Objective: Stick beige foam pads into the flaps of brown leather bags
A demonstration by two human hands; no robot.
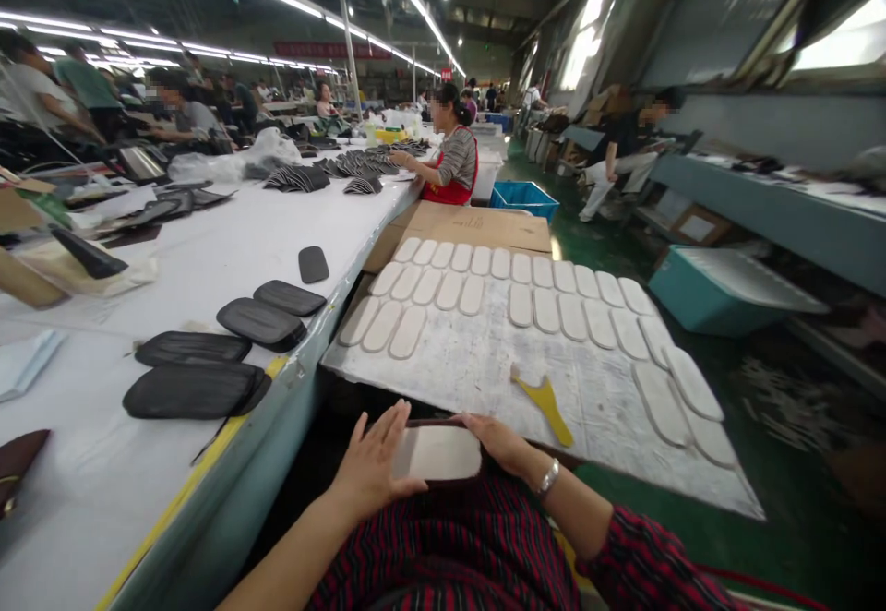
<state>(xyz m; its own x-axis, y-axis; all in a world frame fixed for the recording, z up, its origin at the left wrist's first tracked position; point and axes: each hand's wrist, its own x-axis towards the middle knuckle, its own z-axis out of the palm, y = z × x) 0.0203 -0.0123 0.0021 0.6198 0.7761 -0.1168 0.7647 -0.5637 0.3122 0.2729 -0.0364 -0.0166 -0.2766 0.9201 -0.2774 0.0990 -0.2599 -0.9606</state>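
Note:
A pale oblong insole pad (439, 452) lies on a dark piece in my lap, at the near edge of the glue-stained work board (484, 362). My left hand (370, 463) rests flat on the pad's left end, fingers stretched out. My right hand (499, 440) presses its right end with fingers together; a bracelet shows on that wrist. A yellow scraper tool (546, 403) lies on the board just beyond my right hand.
Rows of pale pads (526, 293) cover the board's far and right parts. Black pieces (228, 343) lie on the long white table (83, 482) to my left. A seated worker in a red apron (453, 163) is ahead. Blue bins (720, 288) stand on the green floor.

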